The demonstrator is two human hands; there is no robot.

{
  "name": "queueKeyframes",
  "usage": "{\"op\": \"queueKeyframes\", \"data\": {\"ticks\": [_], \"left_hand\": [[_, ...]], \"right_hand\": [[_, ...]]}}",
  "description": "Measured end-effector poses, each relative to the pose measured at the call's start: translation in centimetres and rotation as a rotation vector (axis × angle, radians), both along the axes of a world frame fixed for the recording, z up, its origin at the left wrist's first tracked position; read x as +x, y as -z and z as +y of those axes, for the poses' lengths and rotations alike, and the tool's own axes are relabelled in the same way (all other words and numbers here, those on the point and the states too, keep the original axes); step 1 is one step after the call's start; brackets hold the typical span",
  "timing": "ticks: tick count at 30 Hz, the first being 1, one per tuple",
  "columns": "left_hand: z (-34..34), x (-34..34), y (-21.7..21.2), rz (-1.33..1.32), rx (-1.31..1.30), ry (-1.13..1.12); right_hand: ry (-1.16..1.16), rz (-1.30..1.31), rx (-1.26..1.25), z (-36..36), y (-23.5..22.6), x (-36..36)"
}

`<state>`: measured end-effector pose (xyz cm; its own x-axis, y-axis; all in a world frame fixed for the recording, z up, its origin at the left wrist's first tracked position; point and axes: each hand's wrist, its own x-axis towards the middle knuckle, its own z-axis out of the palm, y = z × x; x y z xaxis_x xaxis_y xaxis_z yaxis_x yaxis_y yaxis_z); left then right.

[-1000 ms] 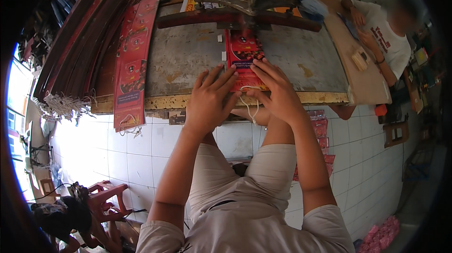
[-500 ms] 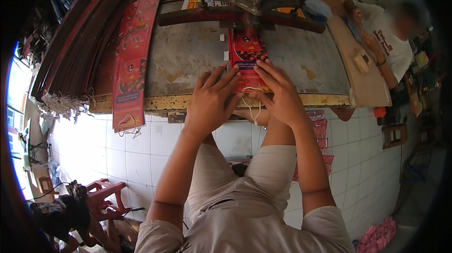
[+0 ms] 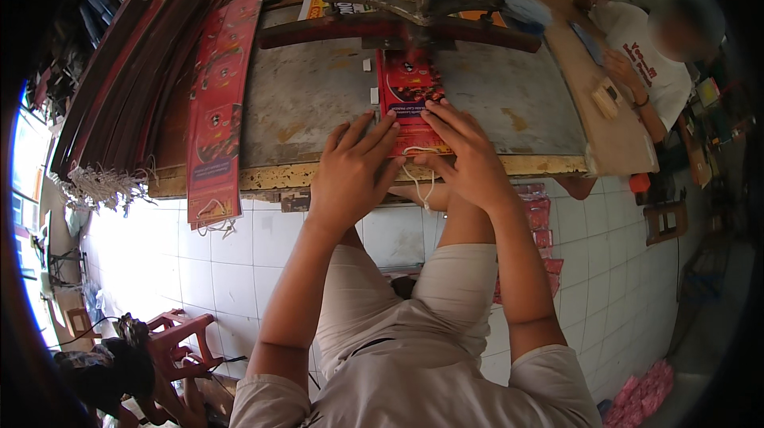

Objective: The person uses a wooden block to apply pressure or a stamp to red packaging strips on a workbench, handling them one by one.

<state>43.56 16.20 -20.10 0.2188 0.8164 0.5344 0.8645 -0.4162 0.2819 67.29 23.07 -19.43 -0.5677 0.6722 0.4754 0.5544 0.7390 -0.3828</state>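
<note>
A red printed strip [image 3: 410,87] lies lengthwise on the grey tabletop [image 3: 306,109], its far part passing under a dark metal frame with a long crossbar [image 3: 402,28]. My left hand [image 3: 354,164] rests with fingers stretched out along the strip's left edge. On its right side, the fingers of my right hand [image 3: 471,159] lie extended on the printed face. Between my thumbs, a white string [image 3: 430,191] loops from the strip's near end and hangs over the yellowish table edge [image 3: 533,165]. Neither hand is wrapped around anything.
Left of the work spot lie more red printed strips [image 3: 216,121], beside a tall stack of dark red strips [image 3: 119,85] with white strings. Two small white blocks sit by the strip. A person [image 3: 652,70] works at the right. A red stool [image 3: 177,340] stands lower left.
The whole view has shifted slightly left. My hands stay in nearly the same place on the red strip. The person at the right has moved their arms a little.
</note>
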Motion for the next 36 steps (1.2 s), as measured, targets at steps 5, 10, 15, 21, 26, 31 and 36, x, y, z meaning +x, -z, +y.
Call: {"op": "queueKeyframes", "data": {"ticks": [5, 10, 15, 21, 26, 31, 36], "left_hand": [[-0.1, 0.0, -0.1, 0.003, -0.006, 0.006], [-0.1, 0.0, -0.1, 0.007, -0.012, 0.01], [-0.2, -0.3, -0.1, 0.037, -0.005, 0.008], [-1.9, -0.2, 0.4, 0.07, -0.032, 0.001], [-3.2, 1.5, 1.2, 0.004, -0.037, 0.006], [-1.7, 7.1, 1.6, 0.026, -0.015, 0.068], [-1.2, 10.3, 2.5, 0.112, -0.028, -0.011]], "right_hand": [[0.001, 0.003, 0.019, 0.1, 0.3, 0.2], [-0.002, 0.018, 0.002, 0.2, 0.4, 0.4], [0.024, -0.002, 0.015, -0.4, -0.2, 0.0], [-0.019, 0.153, -0.413, 1.5, -1.9, 5.2], [0.756, -0.035, 0.194, 10.7, 0.5, 23.2], [1.056, -0.277, 0.362, 13.3, 1.1, 30.9], [1.027, -0.18, 0.282, 13.8, 2.2, 31.7]]}}
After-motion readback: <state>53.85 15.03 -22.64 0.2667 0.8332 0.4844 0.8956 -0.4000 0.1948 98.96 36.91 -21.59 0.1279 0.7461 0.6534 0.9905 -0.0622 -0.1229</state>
